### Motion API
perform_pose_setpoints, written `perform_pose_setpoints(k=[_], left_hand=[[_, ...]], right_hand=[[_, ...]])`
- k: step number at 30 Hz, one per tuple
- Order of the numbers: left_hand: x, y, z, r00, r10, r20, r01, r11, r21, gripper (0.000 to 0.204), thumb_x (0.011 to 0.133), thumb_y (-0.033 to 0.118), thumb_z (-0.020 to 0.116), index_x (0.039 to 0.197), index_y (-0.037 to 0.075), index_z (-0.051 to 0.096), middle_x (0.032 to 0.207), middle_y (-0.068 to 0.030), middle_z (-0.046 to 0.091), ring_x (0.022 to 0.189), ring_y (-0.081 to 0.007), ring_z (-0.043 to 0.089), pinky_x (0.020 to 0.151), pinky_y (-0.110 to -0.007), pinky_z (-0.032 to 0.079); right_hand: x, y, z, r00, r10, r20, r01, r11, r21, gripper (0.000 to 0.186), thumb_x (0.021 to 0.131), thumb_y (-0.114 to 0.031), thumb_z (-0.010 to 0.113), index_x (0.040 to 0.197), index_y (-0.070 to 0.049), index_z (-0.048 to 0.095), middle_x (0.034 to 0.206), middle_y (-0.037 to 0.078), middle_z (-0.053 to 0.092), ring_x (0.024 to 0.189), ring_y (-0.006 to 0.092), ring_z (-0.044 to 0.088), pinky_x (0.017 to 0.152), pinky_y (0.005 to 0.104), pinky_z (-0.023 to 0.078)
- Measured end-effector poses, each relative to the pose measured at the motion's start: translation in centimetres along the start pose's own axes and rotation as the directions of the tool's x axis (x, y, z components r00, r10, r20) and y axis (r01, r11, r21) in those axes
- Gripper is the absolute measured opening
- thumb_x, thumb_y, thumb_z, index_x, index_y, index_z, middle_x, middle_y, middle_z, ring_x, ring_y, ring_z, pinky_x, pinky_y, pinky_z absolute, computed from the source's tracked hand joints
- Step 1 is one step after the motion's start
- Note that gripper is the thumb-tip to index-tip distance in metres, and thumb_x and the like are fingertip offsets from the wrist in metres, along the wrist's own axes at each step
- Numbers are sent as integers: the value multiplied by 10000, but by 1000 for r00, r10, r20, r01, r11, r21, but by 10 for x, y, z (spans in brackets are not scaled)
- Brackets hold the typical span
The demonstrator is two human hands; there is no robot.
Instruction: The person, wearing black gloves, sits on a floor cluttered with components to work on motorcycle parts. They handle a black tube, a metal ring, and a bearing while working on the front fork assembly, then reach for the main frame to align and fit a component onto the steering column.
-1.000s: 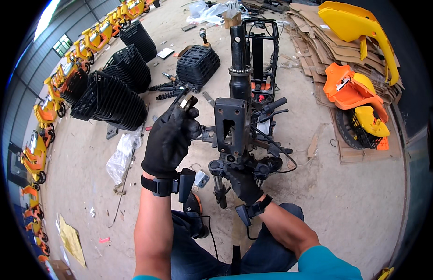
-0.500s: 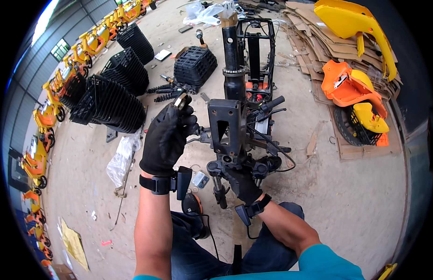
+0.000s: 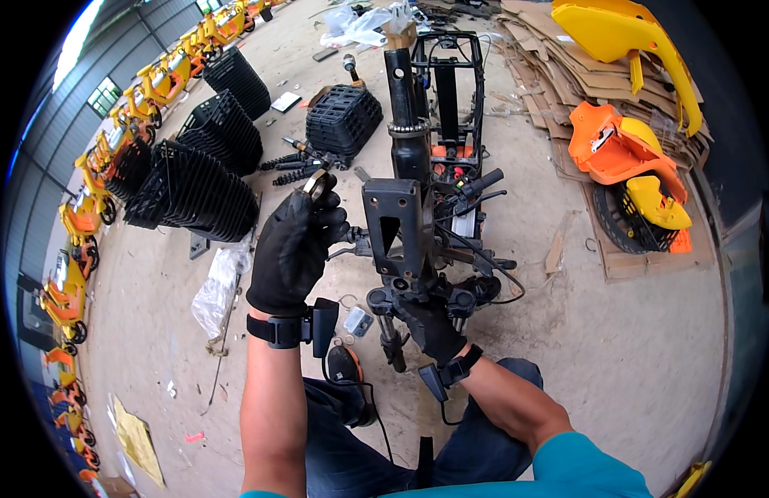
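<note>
My left hand (image 3: 289, 249), in a black glove, is raised at the left of the front fork, pinching a small brass-coloured metal piece (image 3: 318, 184) between thumb and fingers. The piece is seen nearly edge-on, so its full shape is unclear. My gloved right hand (image 3: 434, 329) is closed round the lower part of the black front fork (image 3: 388, 334), just below its flat bracket (image 3: 393, 228); the fingertips are hidden behind it. The fork's steering tube (image 3: 399, 87) points away from me, with a ring of bearing balls (image 3: 408, 129) round it.
Beyond the fork lies a black scooter frame (image 3: 447, 100) with a handlebar (image 3: 481, 184). Stacked black baskets (image 3: 198, 191), shock absorbers (image 3: 295, 170) and an upturned basket (image 3: 343, 120) are at left. Orange body panels (image 3: 613, 153) and flattened cardboard (image 3: 550, 79) lie at right.
The bracket and steering tube sit slightly further left in the picture. Both hands keep their grips, and the left hand has barely shifted.
</note>
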State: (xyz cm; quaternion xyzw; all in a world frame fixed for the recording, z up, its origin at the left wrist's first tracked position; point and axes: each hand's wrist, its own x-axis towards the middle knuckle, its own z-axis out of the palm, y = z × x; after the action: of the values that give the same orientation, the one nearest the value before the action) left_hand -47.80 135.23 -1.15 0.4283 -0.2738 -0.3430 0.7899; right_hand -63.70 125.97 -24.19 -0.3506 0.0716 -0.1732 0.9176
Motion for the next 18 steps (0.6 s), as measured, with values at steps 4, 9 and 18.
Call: perform_pose_setpoints(k=[4,9,18], left_hand=[[0,-1,-1,1000,-1,8,1,1000,2,436,1000,291,523,1313,-12,516,1077,-86,634,933,-172,621,824,-319,508],[4,1,-6,999,-8,48,9,1000,-19,456,1014,329,484,1337,7,494,1117,-103,631,947,-180,625,826,-323,514],[12,0,-3,996,-83,32,88,964,-249,484,1018,412,442,1277,9,512,1076,-144,643,915,-228,653,815,-367,557]], right_hand=[[-1,-2,2,1000,8,-10,-8,1000,-3,406,917,-86,633,1307,-53,524,1292,91,554,1201,202,545,1059,365,429],[2,7,-6,1000,-26,-6,26,998,-51,397,918,-77,630,1300,-41,530,1286,89,557,1185,194,553,1044,353,440],[2,7,-1,999,-37,-36,39,998,42,330,912,-51,619,1238,-52,562,1219,67,581,1136,184,575,1020,341,457]])
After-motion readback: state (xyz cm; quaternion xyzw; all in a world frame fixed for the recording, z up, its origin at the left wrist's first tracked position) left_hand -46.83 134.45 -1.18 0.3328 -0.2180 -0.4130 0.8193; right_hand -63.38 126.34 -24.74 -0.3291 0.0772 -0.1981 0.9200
